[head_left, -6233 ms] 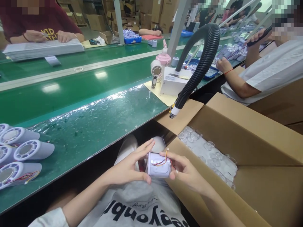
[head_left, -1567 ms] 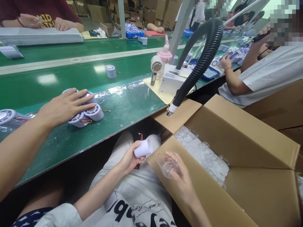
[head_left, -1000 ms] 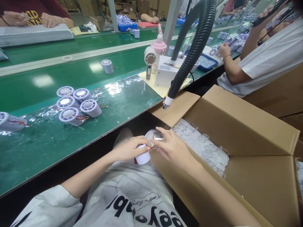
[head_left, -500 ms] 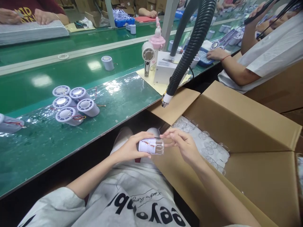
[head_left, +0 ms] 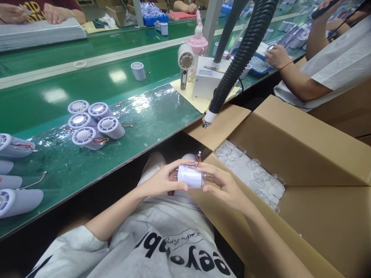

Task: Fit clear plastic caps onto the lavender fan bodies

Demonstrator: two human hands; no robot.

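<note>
Above my lap, a pale lavender cylindrical motor housing [head_left: 189, 177] lies sideways between my two hands. My left hand [head_left: 160, 180] wraps its left end, thumb below and fingers over the top. Thin red, yellow and black wires [head_left: 199, 161] with a small white connector stick up from its upper side. At the right end shows a clear plastic cover [head_left: 203, 180]. My right hand [head_left: 226, 186] grips that end between thumb and fingers. How far the cover goes over the housing is hard to see.
Several similar lavender housings [head_left: 108, 127] stand or lie on the green bench [head_left: 150, 116]. A black flexible hose [head_left: 240, 65] hangs ahead. On the right, an open cardboard box [head_left: 313, 146] holds clear plastic parts [head_left: 257, 181]. A co-worker's arm [head_left: 301, 81] is beyond it.
The housing has turned in my hands, so its wires now point up. My right hand has closed around the clear end. The view has shifted slightly left.
</note>
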